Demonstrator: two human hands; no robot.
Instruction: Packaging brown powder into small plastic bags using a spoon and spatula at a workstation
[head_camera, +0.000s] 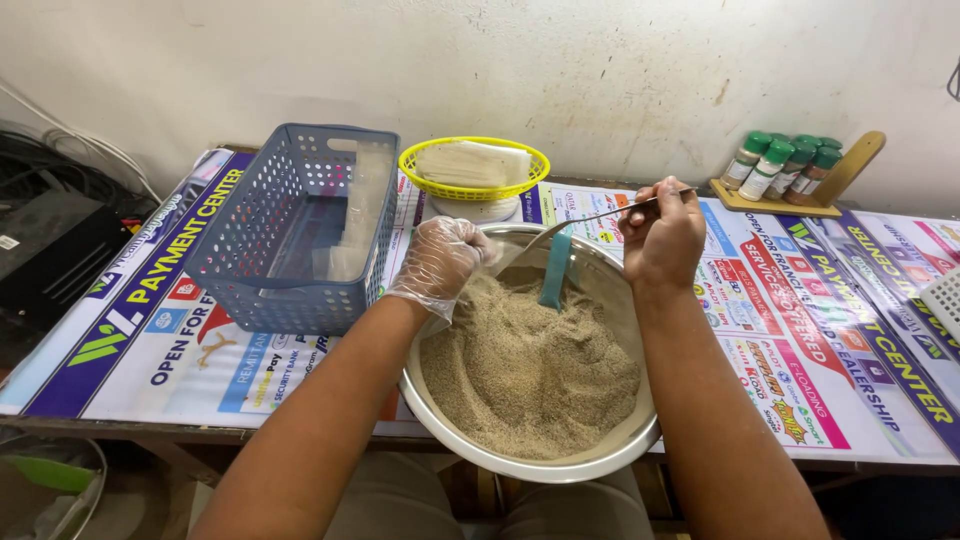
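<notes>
At the counter's (140, 330) near edge, a gloved left hand (440, 262) grips the rim of a round steel bowl of tan grain (530, 375); the bare right hand (662, 235) pinches a thin metal spoon handle (600, 215) above it.

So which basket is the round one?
The yellow basket by the wall, holding pale flat packets, is round. The blue-grey basket to its left is a tall rectangle. Both stand behind the metal bowl.

From my end both forearms reach forward, bare to the elbow. My left hand (440, 262) is in a clear plastic glove, fingers curled loosely, and my bare right hand (662, 238) sits raised, fingers pinched shut.
</notes>
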